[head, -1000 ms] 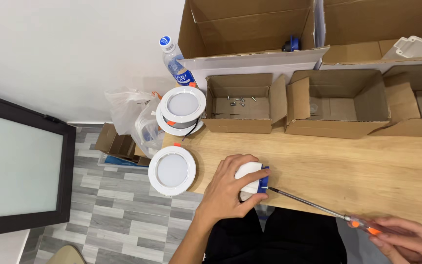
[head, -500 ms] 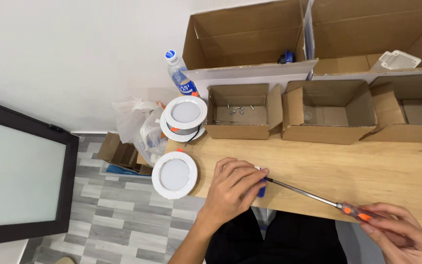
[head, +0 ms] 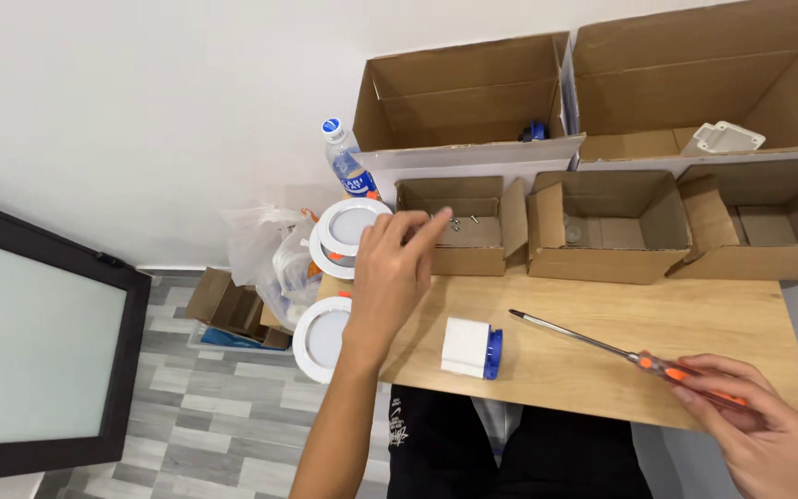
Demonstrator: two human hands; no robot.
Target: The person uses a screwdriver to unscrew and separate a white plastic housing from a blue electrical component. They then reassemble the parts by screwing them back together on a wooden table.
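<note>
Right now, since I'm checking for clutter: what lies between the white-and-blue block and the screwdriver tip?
Nothing: the head view shows only bare wooden table between the white-and-blue block and the screwdriver tip.

The right hand is cut off by the bottom edge, and the handle of the screwdriver is mostly hidden inside it. Part of the lower round lamp is covered by the left hand. The small pieces in the cardboard box, possibly screws, are too small to be told apart.

Five cardboard boxes, three round white lamps, one screwdriver, one bottle, one small white-and-blue block.
</note>
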